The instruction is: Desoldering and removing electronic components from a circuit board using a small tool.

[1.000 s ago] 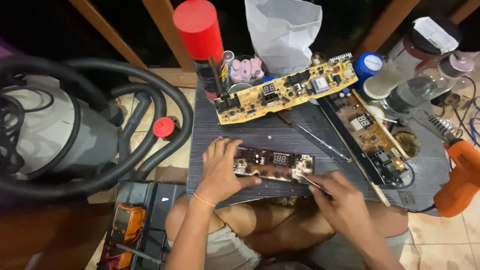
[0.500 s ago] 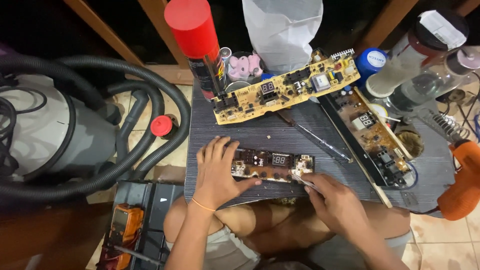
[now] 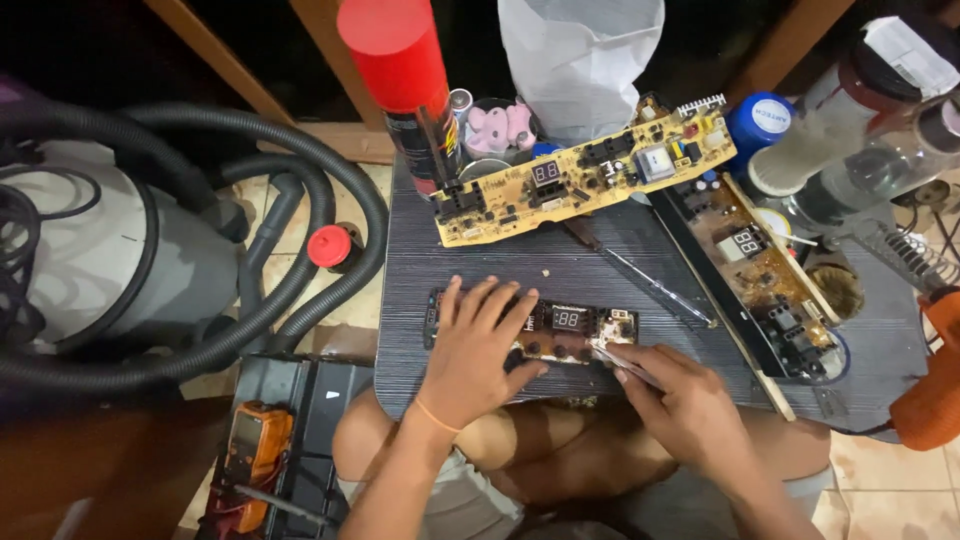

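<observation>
The left hand lies flat with its fingers spread on the left half of a small dark circuit board with a red digit display, pressing it against the dark grey wood-grain table top. The right hand is closed in a pinch round a thin metal tool, whose tip touches the right end of that same board. The board lies near the front edge of the table, just above the person's folded knees.

Below and left of the table, on a black tray on the floor, sits an orange handheld meter. Farther left stands a grey canister vacuum cleaner with thick black hoses looped round it.

Beyond the small board, a long screwdriver with a slim metal shaft lies slantwise on the table. To its right a brown circuit board in a black frame runs diagonally. Past the screwdriver a long yellow circuit board is tilted across the table's back. At the far edge stand a tall spray can with a red cap, a white plastic bag and a blue-capped container. An orange power tool sits at the right edge.
</observation>
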